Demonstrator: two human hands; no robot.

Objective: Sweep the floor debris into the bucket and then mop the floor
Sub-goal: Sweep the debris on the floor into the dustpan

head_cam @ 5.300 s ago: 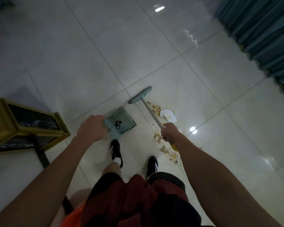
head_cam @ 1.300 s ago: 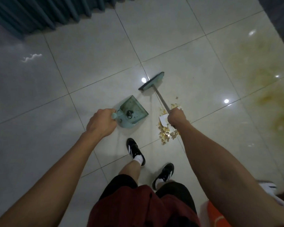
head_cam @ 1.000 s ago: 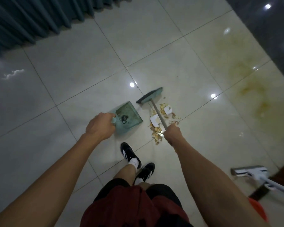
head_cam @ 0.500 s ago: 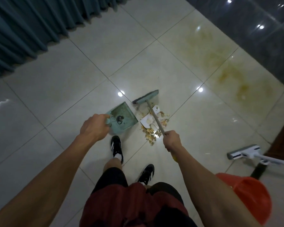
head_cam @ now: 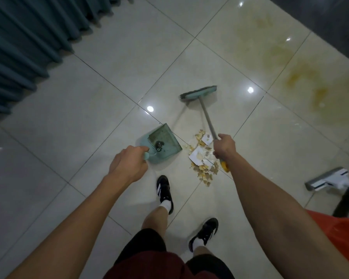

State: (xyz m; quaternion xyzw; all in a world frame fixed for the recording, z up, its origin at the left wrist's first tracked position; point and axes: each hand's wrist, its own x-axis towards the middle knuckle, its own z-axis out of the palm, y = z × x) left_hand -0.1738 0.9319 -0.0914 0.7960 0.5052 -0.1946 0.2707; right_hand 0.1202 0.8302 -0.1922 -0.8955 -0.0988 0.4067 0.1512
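My left hand (head_cam: 128,165) grips the handle of a teal dustpan (head_cam: 161,142) that lies on the tiled floor. My right hand (head_cam: 224,147) grips the shaft of a broom, whose teal head (head_cam: 198,93) is out ahead, beyond the debris. A pile of tan scraps and white paper pieces (head_cam: 203,158) lies just right of the dustpan's mouth, partly under my right hand. An orange bucket (head_cam: 345,236) shows at the lower right edge, partly behind my right forearm. A white mop head (head_cam: 328,179) rests on the floor at the right.
Yellow-brown stains (head_cam: 302,81) spread over the tiles at the upper right. Teal curtains (head_cam: 28,37) hang along the upper left. A dark wall strip (head_cam: 334,23) runs across the top right. My two feet in black shoes (head_cam: 163,190) stand just behind the dustpan.
The view has turned right, bringing the stains, mop head and orange bucket into sight. The broom head has swung out past the debris. Dustpan stays beside the pile.
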